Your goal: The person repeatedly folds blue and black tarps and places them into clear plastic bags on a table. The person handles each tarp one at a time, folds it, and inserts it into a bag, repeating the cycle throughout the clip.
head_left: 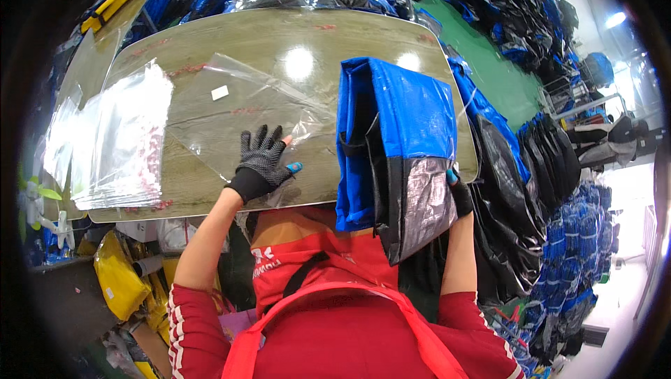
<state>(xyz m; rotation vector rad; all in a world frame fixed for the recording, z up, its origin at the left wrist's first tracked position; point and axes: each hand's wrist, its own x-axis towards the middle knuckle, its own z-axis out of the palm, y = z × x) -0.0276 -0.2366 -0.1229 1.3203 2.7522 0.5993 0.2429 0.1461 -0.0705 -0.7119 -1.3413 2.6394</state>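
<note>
We are pressing our gloved left hand [261,162], fingers spread flat, on a clear plastic bag [244,110] lying on the wooden table [210,40]. Our right hand [460,194] is clamping a folded blue bag [395,141] upright at the table's near right edge.

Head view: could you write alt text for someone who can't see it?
A gloved left hand presses a clear bag flat on a table, while the right hand holds up a folded blue bag. A stack of clear bags lies left.
</note>
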